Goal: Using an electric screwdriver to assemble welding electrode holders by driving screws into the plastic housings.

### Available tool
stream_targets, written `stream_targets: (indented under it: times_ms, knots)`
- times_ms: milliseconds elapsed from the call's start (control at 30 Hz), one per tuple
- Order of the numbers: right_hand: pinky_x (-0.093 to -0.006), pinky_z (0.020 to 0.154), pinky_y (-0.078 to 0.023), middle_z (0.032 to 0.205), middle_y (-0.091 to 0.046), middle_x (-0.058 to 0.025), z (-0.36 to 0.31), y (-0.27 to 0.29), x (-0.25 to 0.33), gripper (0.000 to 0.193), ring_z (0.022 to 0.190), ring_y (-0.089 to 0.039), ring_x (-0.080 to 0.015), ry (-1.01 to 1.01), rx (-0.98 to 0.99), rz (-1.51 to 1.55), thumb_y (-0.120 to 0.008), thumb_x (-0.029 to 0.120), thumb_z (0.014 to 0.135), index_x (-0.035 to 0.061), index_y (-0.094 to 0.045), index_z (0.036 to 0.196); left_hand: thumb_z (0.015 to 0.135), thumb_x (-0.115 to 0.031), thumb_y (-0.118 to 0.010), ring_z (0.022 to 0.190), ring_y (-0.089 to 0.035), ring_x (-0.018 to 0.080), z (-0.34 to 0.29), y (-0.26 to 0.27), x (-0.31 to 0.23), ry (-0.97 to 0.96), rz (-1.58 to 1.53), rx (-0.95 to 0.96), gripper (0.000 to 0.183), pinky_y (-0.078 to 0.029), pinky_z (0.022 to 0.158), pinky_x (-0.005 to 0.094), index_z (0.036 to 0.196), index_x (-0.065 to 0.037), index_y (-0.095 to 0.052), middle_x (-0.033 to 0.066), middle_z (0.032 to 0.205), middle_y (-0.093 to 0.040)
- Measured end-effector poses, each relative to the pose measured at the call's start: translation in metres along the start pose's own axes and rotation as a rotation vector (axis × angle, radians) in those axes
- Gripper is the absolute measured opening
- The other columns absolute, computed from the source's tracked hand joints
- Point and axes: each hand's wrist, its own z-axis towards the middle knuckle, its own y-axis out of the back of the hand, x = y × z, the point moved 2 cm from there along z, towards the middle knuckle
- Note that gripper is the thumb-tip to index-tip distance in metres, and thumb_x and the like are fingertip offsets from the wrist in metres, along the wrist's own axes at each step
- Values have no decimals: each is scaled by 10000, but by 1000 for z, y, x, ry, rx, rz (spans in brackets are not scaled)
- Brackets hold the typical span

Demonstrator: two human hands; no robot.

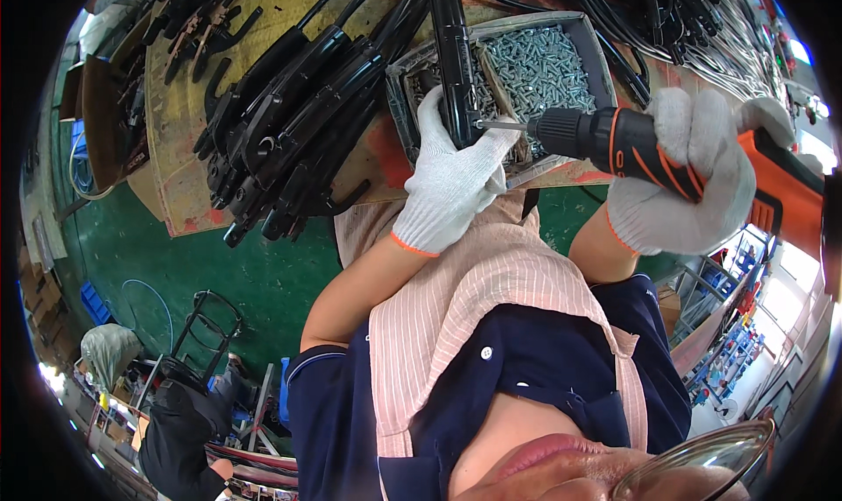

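My left hand (454,172), in a white knit glove with an orange cuff, is closed round the lower end of a glossy black tube (453,63). The tube lies over a box of screws. In my gloved right hand (693,172) is an orange and black cordless drill (640,146), its handle wrapped by my fingers. The drill's chuck points left, and its thin bit reaches the side of the tube next to my left fingers. Whether a screw sits at the bit's tip is too small to tell.
The cardboard box (605,63) holds many silver screws (539,67) and a second compartment of darker small parts. Left of it, several black tubular handles (289,124) with cables are piled on the worn table (175,185). Grey cables (737,49) hang at far right. Another person (180,431) is at lower left.
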Motion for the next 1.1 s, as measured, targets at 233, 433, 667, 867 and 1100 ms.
stream_targets:
  times_ms: [233,433,667,867,1100]
  knots:
    - [-242,609,-403,959,-484,-24,5,-19,-10,446,655,-427,-76,89,174,-199,-534,-6,869,90,-412,1288,865,-95,-734,585,-519,76,4,10,6,4,-14,53,748,-438,482,227,1427,-46,-243,22,890,-567]
    - [-233,611,-408,1018,-491,-37,10,-19,-13,446,661,-430,-76,62,161,-178,-537,-3,878,89,-427,1300,863,-68,-717,594,-533,73,4,13,6,16,-5,78,728,-441,490,224,1418,-35,-248,33,888,-591]
    - [-222,613,-413,1088,-498,-52,14,-22,-11,446,667,-434,-76,71,129,-71,-541,0,888,87,-444,1315,897,-62,-700,595,-519,64,2,9,1,51,-29,59,673,-425,472,210,1414,-98,-271,14,868,-548]
    - [-213,615,-418,1147,-505,-65,23,-1,12,446,673,-437,-75,43,-2,340,-544,3,897,86,-459,1327,895,-123,-716,495,-506,93,-11,12,-8,82,55,204,848,-392,409,248,1495,-115,-116,24,773,-547]
    - [-223,613,-424,1110,-533,-68,51,15,23,416,694,-451,-82,-192,-165,388,-584,52,927,51,-458,1323,834,-222,-757,890,-627,192,-53,39,-134,-182,1027,133,728,-525,818,356,1421,-59,-359,115,1023,-617]
